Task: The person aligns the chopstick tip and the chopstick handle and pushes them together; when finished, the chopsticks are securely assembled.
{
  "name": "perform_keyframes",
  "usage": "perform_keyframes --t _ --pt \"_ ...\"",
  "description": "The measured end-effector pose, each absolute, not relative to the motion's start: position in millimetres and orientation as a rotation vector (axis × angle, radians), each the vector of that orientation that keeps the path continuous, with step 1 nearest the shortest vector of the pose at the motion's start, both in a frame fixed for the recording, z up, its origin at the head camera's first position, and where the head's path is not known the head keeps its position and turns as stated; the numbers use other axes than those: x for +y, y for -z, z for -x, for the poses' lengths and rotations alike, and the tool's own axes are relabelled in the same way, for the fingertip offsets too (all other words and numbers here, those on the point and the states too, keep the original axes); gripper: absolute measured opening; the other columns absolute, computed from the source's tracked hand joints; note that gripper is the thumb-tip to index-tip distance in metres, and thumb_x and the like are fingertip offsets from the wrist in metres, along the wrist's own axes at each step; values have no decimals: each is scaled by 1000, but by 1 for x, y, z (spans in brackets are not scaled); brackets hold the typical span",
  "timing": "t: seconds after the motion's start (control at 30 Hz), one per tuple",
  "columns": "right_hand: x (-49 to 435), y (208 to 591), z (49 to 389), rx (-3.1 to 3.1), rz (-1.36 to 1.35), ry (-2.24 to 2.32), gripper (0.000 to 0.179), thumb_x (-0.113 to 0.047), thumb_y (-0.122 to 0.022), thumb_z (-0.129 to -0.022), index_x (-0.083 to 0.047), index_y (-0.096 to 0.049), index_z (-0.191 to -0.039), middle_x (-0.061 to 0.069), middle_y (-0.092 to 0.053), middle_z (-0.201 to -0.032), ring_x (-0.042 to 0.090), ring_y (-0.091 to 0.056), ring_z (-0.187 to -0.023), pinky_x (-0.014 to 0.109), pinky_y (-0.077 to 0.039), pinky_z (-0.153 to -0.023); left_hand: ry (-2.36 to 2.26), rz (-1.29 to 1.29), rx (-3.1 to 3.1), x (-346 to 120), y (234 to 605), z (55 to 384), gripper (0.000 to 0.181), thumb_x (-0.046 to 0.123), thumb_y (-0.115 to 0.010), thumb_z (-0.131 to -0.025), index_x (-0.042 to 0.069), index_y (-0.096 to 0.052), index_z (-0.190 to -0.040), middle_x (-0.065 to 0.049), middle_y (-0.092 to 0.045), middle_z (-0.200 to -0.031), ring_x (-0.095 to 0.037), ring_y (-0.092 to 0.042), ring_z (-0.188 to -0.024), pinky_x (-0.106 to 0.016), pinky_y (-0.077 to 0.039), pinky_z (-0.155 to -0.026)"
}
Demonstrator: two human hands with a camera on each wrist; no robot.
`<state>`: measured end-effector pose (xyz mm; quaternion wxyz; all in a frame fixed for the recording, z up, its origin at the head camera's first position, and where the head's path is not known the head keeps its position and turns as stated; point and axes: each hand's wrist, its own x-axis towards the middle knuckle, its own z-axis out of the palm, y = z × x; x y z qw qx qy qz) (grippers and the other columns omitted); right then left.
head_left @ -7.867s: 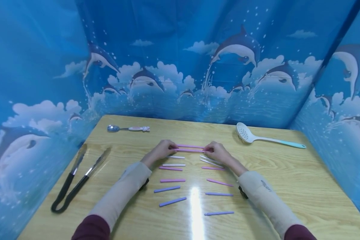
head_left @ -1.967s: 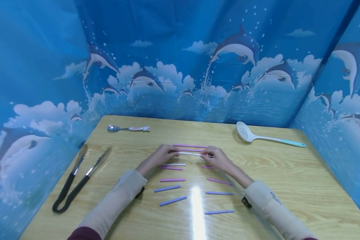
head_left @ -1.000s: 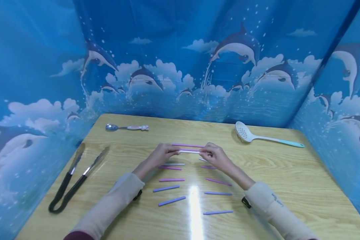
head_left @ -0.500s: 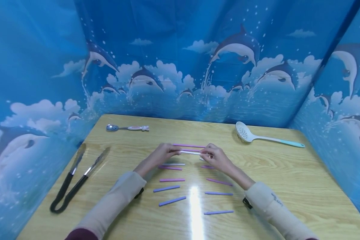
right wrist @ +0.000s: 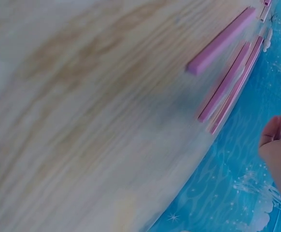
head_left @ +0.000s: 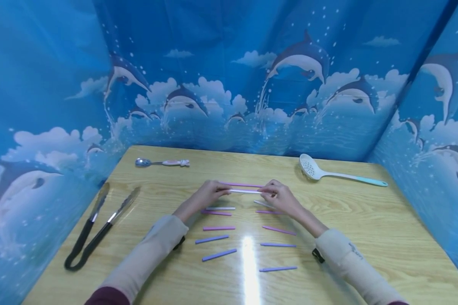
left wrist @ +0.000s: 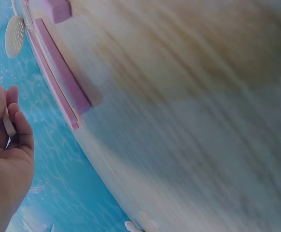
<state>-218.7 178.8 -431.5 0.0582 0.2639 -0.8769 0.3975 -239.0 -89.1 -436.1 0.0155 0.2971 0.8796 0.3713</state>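
Note:
In the head view my left hand [head_left: 210, 194] and right hand [head_left: 281, 197] each pinch one end of a slim white stick [head_left: 245, 191]. The wrist views show it raised off the table, with the left fingers [left wrist: 20, 123] curled around its end. Whether it is one piece or two joined is unclear. Behind it lies a long pink stick [head_left: 244, 184], and the wrist views show a second pink stick [left wrist: 63, 67] alongside. Nearer me are two rows of short sticks: a white stick [head_left: 221, 208] on the left, a white stick [head_left: 263, 204] partly under my right hand, and several pink and purple ones.
Black-handled tongs [head_left: 95, 233] lie spread at the left. At the back left is a metal spoon [head_left: 162, 162] with a pink-white handle. A white skimmer [head_left: 316, 170] with a turquoise handle lies at the back right. Dolphin-print curtains [head_left: 229, 76] enclose the table.
Earlier both hands held a pink stick at the back, with two white sticks in each row. The hands now hold white; one white stays in each row. Just now the right hand shifted slightly right.

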Motion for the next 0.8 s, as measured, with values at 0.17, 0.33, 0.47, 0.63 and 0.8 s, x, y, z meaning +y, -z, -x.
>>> perform_keyframes --t 0.17,0.33,0.47,0.63,0.8 --pt "183 435 222 -2653 -779 -1193 13 1 -67 -84 4 -71 -96 9 -62 -85 18 -59 -77 22 -50 -65 -1163 -895 2741 -90 439 241 24 15 -62 -92 -1 -69 -108 -15 -71 -102 -24 -68 -91 -28 -55 -78" --pt "185 441 227 -2664 -753 -1182 11 1 -68 -84 5 -71 -93 10 -62 -84 16 -57 -74 22 -50 -64 -1177 -888 2736 -92 441 243 22 13 -63 -91 -1 -69 -108 -14 -70 -99 -21 -66 -86 -26 -55 -74" --pt "188 448 231 -2693 -723 -1163 10 0 -68 -83 4 -71 -92 9 -62 -84 15 -57 -74 22 -50 -65 -1157 -848 2759 -95 444 246 21 12 -63 -91 1 -70 -107 -12 -69 -99 -20 -64 -86 -26 -54 -75" --pt "190 454 237 -2762 -725 -1161 11 1 -66 -84 4 -71 -94 8 -62 -84 18 -58 -77 25 -52 -69 -1117 -770 2747 -97 450 251 20 11 -64 -90 2 -70 -106 -12 -70 -100 -20 -64 -89 -28 -53 -79" --pt "188 457 239 -2823 -742 -1140 13 -1 -66 -85 4 -70 -96 9 -61 -86 21 -59 -80 28 -52 -72 -1103 -766 2716 -98 454 253 18 9 -65 -89 1 -71 -104 -13 -69 -97 -23 -64 -89 -30 -53 -80"
